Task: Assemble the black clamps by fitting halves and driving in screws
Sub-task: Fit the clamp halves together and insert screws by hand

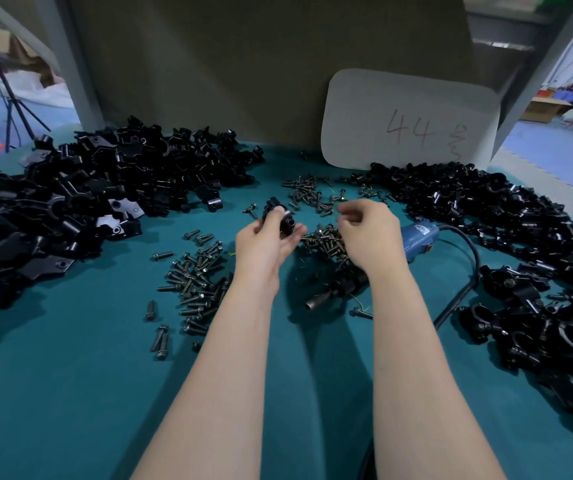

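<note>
The black clamp (282, 216) is held above the desk (70, 393) in the left hand (264, 240). The thumb lies across its top and the fingers (297, 233) curl under it, grasping it, with one round bore facing outward past the fingertips.

The right hand (368, 237) hovers just beside it, apart from the clamp. Its fingers (347, 211) are curled inward and blurred; whether they pinch anything cannot be told.

Directly under the fingers of both hands lies a heap of screws (323, 240). A second scatter of screws (307, 194) lies beyond the fingertips, and a third scatter (195, 275) lies left of the left wrist.

A blue power driver (418, 237) lies on the desk under the right wrist, its dark nose (333, 289) pointing between the forearms and its cord (465, 268) trailing off to the right.

Well left of the fingers sits a pile of loose clamp halves (105, 181). Well right of them is a pile of black clamps (486, 220). A grey card marked "44" (410, 123) leans upright beyond the right hand.
</note>
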